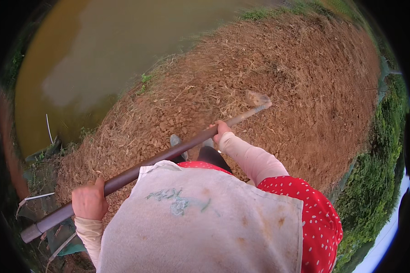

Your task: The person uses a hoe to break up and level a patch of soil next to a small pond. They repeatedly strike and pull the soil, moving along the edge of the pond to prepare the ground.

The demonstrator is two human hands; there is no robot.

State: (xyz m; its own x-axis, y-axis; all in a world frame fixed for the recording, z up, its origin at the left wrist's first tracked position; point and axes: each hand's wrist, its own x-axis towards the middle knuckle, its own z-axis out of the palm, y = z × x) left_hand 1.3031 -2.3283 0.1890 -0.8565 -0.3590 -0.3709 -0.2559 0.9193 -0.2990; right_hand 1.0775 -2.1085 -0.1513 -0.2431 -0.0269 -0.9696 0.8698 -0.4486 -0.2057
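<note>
A long-handled hoe crosses in front of me, its dark pole handle (153, 158) slanting from lower left to upper right. My left hand (90, 199) grips the handle near its butt end. Farther along, my right hand (220, 132) is closed around it, close to where the handle turns paler. The soil-coated hoe blade (257, 98) is at the far end, over or against the reddish soil (294, 129); whether it touches cannot be told. Below the handle show my boots (178, 145), standing on crumbled soil.
Muddy water (116, 51) borders the bank at upper left. Dry grass and clods (171, 119) cover the slope. Green netting (384, 78) and leafy plants (379, 153) run along the right. White rods (41, 196) and dark sheeting lie at lower left. A towel (205, 225) hangs over my chest.
</note>
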